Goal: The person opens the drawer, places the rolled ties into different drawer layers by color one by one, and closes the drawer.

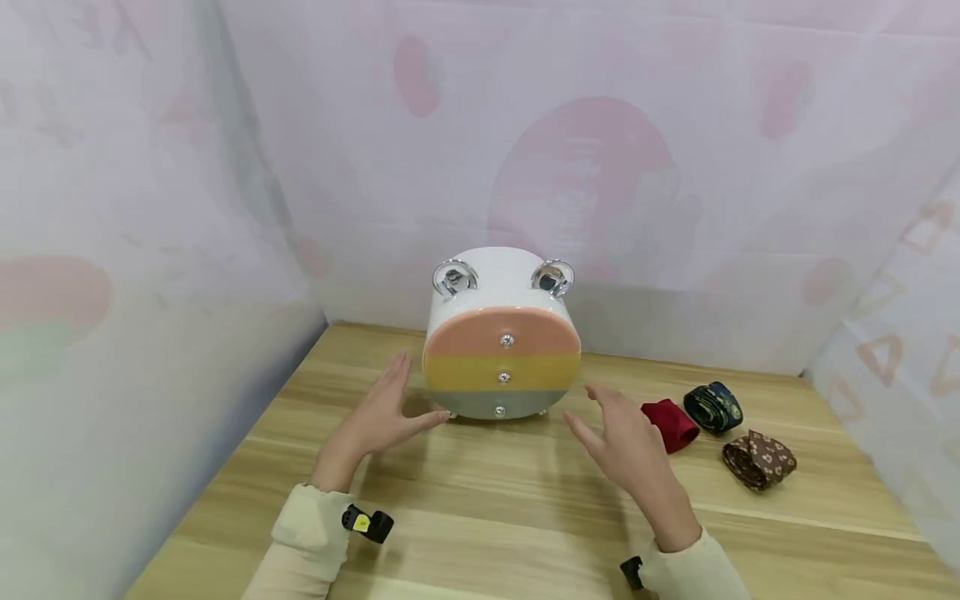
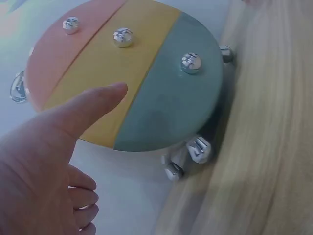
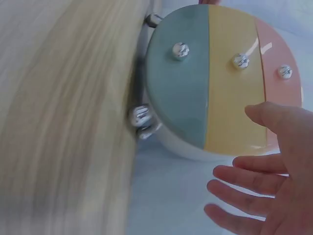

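Both hands open, fingers straight and loosely spread, holding nothing. Left hand (image 1: 382, 412) at about 8 o'clock from the drawer box (image 1: 501, 337), palm turned inward, fingertips close to the box's lower left edge; touching or just short of it, cannot tell. Right hand (image 1: 626, 437) at about 4 o'clock from the box, palm also inward, a clear gap to the box's lower right. Left hand nearer of the two. Box straight ahead at 12 o'clock between the hands, standing upright on small silver feet on the counter (image 1: 480, 508), round face toward the person. Three stacked drawer fronts, pink over yellow over grey-green, knobs in a vertical line down the middle; depth running back toward the curtained wall. Two chrome rings on top. Farther out at 3 o'clock, well apart from the box: three rolled ties, red (image 1: 671, 424), dark patterned (image 1: 713, 407), brown patterned (image 1: 759, 460).
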